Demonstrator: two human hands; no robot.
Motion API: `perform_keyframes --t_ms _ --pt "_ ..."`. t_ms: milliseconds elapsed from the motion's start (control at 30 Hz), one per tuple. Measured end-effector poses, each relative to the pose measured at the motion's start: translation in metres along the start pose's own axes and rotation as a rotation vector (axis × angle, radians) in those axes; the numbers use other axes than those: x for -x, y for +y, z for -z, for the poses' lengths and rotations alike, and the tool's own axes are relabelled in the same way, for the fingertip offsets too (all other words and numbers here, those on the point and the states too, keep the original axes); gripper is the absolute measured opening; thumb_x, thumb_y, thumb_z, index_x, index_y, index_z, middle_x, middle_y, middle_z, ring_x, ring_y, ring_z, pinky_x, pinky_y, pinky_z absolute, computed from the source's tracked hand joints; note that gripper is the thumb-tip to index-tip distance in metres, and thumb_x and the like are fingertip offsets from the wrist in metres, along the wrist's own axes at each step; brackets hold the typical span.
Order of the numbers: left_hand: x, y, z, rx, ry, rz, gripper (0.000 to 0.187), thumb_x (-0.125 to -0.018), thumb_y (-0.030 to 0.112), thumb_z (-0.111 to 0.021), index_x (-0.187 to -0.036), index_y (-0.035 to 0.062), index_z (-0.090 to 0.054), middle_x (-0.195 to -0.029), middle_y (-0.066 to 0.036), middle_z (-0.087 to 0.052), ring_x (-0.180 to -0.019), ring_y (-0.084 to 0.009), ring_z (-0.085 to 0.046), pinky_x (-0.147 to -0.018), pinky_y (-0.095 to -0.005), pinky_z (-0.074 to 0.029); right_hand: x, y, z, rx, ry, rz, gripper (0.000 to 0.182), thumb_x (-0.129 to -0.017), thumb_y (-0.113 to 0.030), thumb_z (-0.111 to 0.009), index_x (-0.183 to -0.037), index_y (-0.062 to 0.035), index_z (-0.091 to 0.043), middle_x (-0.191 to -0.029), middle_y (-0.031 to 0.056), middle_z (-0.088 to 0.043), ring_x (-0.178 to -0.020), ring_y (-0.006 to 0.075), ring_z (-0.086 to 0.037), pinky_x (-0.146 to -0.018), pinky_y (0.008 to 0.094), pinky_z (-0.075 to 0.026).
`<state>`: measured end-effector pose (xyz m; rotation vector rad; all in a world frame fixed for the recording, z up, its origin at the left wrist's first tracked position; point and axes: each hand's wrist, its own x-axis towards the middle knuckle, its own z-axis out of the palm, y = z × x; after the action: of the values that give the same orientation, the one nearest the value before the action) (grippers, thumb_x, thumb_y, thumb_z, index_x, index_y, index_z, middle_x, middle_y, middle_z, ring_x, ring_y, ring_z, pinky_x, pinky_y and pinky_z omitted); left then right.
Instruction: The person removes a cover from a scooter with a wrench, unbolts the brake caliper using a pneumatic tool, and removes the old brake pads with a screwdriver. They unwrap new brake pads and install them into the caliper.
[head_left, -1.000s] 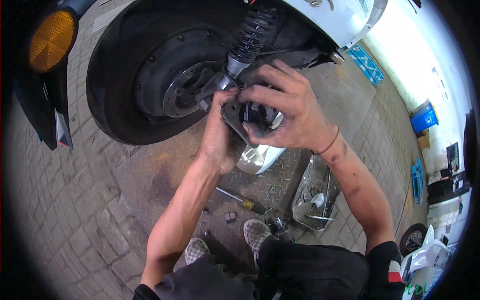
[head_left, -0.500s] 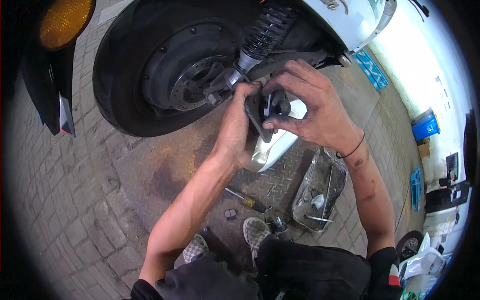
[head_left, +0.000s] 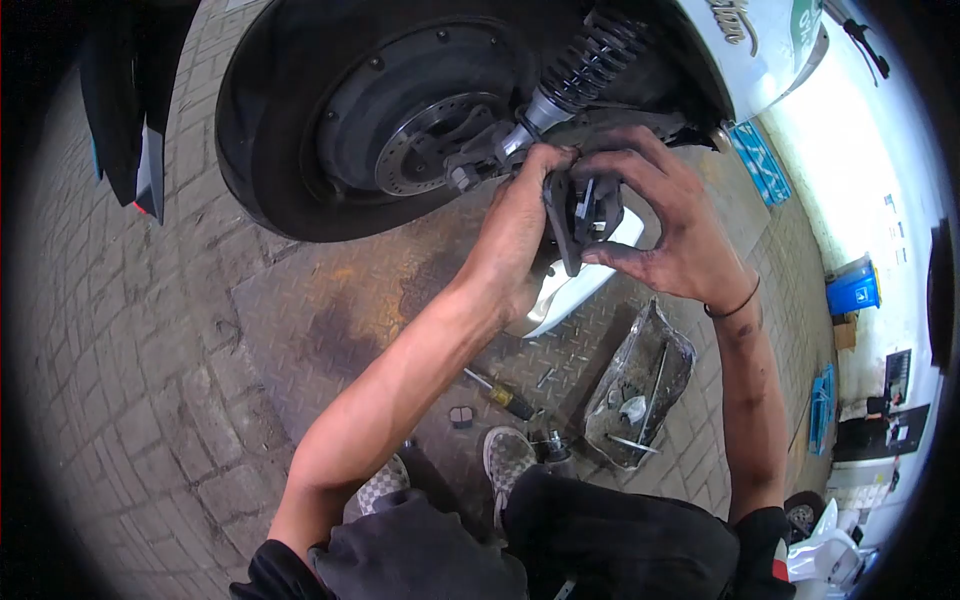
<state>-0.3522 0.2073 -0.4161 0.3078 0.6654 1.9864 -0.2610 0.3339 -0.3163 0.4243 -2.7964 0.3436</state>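
Observation:
My left hand [head_left: 530, 195] is wrapped round a dark brake caliper [head_left: 562, 225], its thumb at the top edge. On the other side of the caliper is my right hand [head_left: 670, 215], curved, with fingers over its top and the thumb at its lower end. A thin shiny strip shows in the caliper's gap. Just left of the hands are the brake disc [head_left: 400, 172] on the wheel and the silver lower end of the shock absorber [head_left: 595, 70]. Below on the metal plate lie a small dark brake pad [head_left: 460, 416] and a yellow-and-black screwdriver [head_left: 508, 400].
A black tyre [head_left: 250, 150] and white bodywork [head_left: 750, 60] stand close ahead. A white panel [head_left: 590, 280] lies under the hands. A dirty tray [head_left: 608, 375] with a rod and scraps sits to the right. A blue bin [head_left: 852, 287] stands at the far right wall.
The view has shifted, so the wheel and hands appear further right. My right thumb has moved off the caliper's front face to its lower edge, leaving the gap more visible.

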Motion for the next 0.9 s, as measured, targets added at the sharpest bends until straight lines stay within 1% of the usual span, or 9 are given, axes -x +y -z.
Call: perform_keyframes --t_ms 67,133,300,367,400,500,567,700,900 --pt "-0.001 0.002 -0.005 0.072 0.043 -0.040 0.038 -0.102 0.039 -0.049 -0.105 0.0057 -0.067 -0.086 -0.004 -0.070 -0.071 -0.0119 -0.066 -0.057 -0.0275 -0.052 0.001 -0.002 -0.002 0.092 0.038 0.024 0.061 -0.064 -0.019 -0.090 -0.119 -0.0071 -0.066 -0.123 0.0125 -0.062 -0.113 0.0360 -0.063 -0.094 0.0427 -0.053" --pt "0.001 0.005 -0.007 0.056 0.048 -0.028 0.039 -0.101 0.040 -0.049 -0.105 0.0060 -0.067 -0.086 -0.004 -0.070 -0.071 -0.0121 -0.066 -0.057 -0.0278 -0.052 0.006 0.000 -0.002 0.226 0.055 0.074 0.064 -0.063 -0.016 -0.089 -0.123 -0.0093 -0.066 -0.125 0.0112 -0.063 -0.113 0.0342 -0.064 -0.094 0.0425 -0.054" --pt "0.000 0.007 -0.008 0.046 0.079 -0.013 0.039 -0.101 0.041 -0.049 -0.106 0.0069 -0.067 -0.085 -0.005 -0.069 -0.071 -0.0132 -0.066 -0.058 -0.0291 -0.052 0.009 0.002 -0.003 0.255 0.052 0.100 0.068 -0.065 -0.012 -0.086 -0.130 -0.0120 -0.066 -0.127 0.0107 -0.064 -0.113 0.0330 -0.064 -0.096 0.0419 -0.054" --pt "0.000 0.007 -0.006 0.041 0.019 0.002 0.039 -0.100 0.045 -0.050 -0.111 0.0108 -0.066 -0.095 -0.001 -0.065 -0.087 -0.0149 -0.064 -0.074 -0.0328 -0.053 0.010 0.001 -0.005 0.261 0.070 0.112 0.069 -0.065 -0.011 -0.085 -0.132 -0.0128 -0.067 -0.127 0.0106 -0.064 -0.113 0.0323 -0.064 -0.096 0.0418 -0.055" --pt "0.000 0.007 -0.005 0.042 0.024 0.002 0.039 -0.100 0.045 -0.050 -0.111 0.0108 -0.066 -0.095 -0.001 -0.065 -0.087 -0.0149 -0.064 -0.074 -0.0328 -0.053 0.010 0.001 -0.005 0.270 0.070 0.122 0.069 -0.065 -0.011 -0.085 -0.132 -0.0132 -0.067 -0.127 0.0106 -0.064 -0.114 0.0318 -0.065 -0.096 0.0417 -0.055" --pt "-0.003 0.006 -0.003 0.043 -0.006 -0.004 0.038 -0.100 0.044 -0.050 -0.110 0.0111 -0.066 -0.094 -0.001 -0.066 -0.085 -0.0152 -0.064 -0.072 -0.0326 -0.053 0.008 -0.004 -0.004 0.300 0.062 0.124 0.068 -0.066 -0.010 -0.084 -0.132 -0.0143 -0.069 -0.126 0.0106 -0.065 -0.114 0.0311 -0.065 -0.097 0.0416 -0.055" --pt "-0.008 0.003 -0.002 0.060 -0.017 -0.047 0.036 -0.100 0.041 -0.049 -0.107 0.0090 -0.066 -0.082 -0.003 -0.066 -0.071 -0.0140 -0.065 -0.056 -0.0297 -0.049 0.006 -0.008 -0.003 0.321 0.053 0.112 0.067 -0.066 -0.010 -0.084 -0.131 -0.0150 -0.069 -0.126 0.0106 -0.065 -0.114 0.0309 -0.065 -0.097 0.0415 -0.055" --pt "-0.006 0.006 -0.006 0.077 0.002 -0.009 0.036 -0.100 0.041 -0.049 -0.106 0.0099 -0.066 -0.082 -0.003 -0.065 -0.070 -0.0134 -0.064 -0.055 -0.0299 -0.048 0.003 -0.010 0.000 0.328 0.047 0.113 0.066 -0.067 -0.009 -0.083 -0.131 -0.0155 -0.070 -0.127 0.0106 -0.065 -0.115 0.0312 -0.065 -0.097 0.0409 -0.054" --pt "-0.006 0.005 -0.007 0.072 0.015 -0.044 0.037 -0.101 0.042 -0.049 -0.104 0.0096 -0.066 -0.082 -0.003 -0.065 -0.070 -0.0129 -0.063 -0.055 -0.0302 -0.048 0.001 -0.006 0.003 0.256 0.036 0.102 0.064 -0.066 -0.008 -0.084 -0.128 -0.0133 -0.071 -0.128 0.0108 -0.064 -0.116 0.0311 -0.065 -0.098 0.0402 -0.054"
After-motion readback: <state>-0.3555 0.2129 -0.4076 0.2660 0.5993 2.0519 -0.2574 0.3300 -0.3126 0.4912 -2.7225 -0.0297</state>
